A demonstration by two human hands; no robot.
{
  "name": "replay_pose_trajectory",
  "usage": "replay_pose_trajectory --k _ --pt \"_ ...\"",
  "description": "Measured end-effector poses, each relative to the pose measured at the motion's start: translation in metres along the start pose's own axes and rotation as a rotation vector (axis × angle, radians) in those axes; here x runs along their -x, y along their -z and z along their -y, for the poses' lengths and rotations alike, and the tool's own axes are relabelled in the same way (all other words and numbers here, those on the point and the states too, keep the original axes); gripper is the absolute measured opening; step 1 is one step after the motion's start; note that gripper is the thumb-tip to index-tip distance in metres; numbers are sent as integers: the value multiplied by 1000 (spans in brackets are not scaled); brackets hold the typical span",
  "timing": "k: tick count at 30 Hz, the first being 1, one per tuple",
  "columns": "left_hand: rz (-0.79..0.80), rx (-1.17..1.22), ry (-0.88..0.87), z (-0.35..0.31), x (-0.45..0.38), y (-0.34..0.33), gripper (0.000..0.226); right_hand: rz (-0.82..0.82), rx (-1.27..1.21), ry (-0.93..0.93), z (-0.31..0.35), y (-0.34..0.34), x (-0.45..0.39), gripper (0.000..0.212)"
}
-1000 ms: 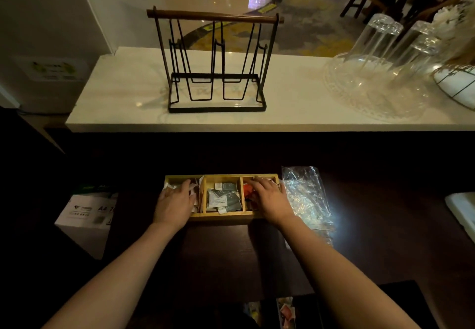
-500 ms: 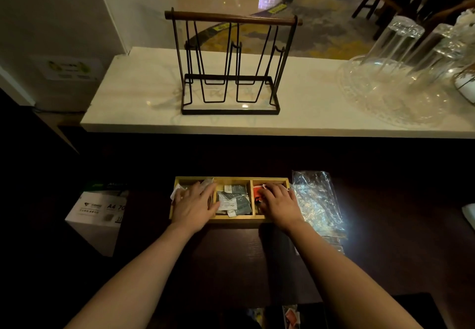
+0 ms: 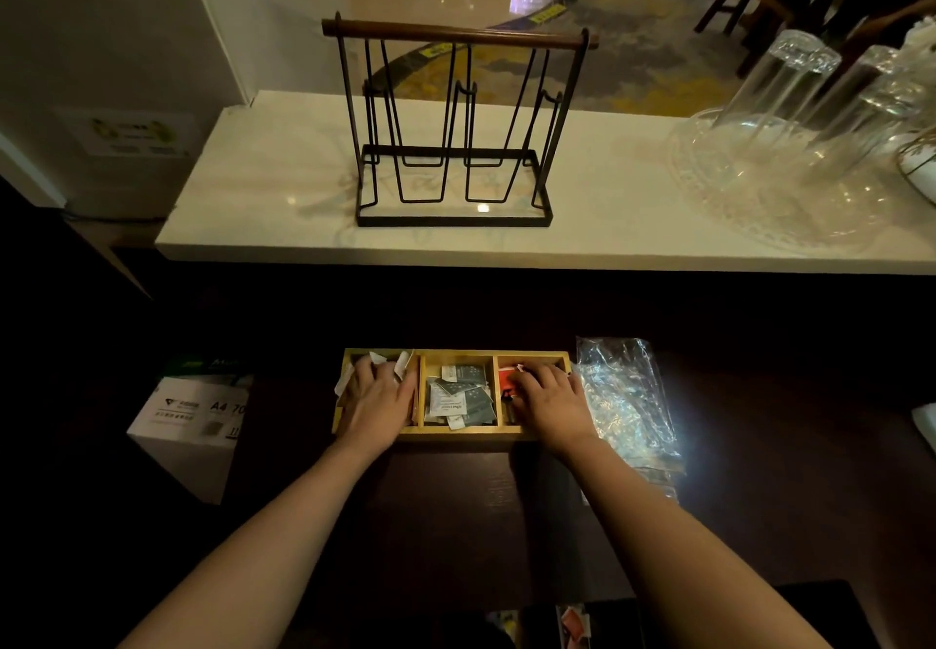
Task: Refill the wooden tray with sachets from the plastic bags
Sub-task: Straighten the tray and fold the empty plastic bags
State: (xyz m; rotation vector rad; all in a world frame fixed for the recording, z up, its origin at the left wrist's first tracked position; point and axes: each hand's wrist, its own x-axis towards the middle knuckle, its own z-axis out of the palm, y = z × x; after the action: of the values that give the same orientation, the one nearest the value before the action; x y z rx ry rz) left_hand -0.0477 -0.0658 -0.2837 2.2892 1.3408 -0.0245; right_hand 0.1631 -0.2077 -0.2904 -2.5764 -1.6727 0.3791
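The wooden tray [image 3: 458, 434] lies on the dark table in front of me and has three compartments. My left hand [image 3: 377, 402] rests flat in the left compartment on white sachets [image 3: 402, 364], whose corners stick up around my fingers. My right hand [image 3: 549, 400] lies with spread fingers in the right compartment over red sachets [image 3: 506, 377]. Grey and white sachets [image 3: 458, 395] fill the middle compartment, uncovered. A crumpled clear plastic bag [image 3: 625, 395] lies just right of the tray, touching its end.
Behind the table, a white counter [image 3: 608, 223] carries a black wire rack [image 3: 456, 131] with a wooden handle and upturned glasses [image 3: 790, 91] on a glass tray. A white A4 paper box [image 3: 192, 420] stands at the left. More sachets [image 3: 572, 623] show at the bottom edge.
My left hand has slid from the tray's left end further over the left compartment. My right hand stays in the right compartment, settling a little deeper. The tray has not moved.
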Motion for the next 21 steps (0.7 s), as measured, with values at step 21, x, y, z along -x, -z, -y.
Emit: replay_pose_trajectory --k 21 --pt "-171 -225 -141 3 10 -2 65 -313 -668 -158 -24 18 7 36"
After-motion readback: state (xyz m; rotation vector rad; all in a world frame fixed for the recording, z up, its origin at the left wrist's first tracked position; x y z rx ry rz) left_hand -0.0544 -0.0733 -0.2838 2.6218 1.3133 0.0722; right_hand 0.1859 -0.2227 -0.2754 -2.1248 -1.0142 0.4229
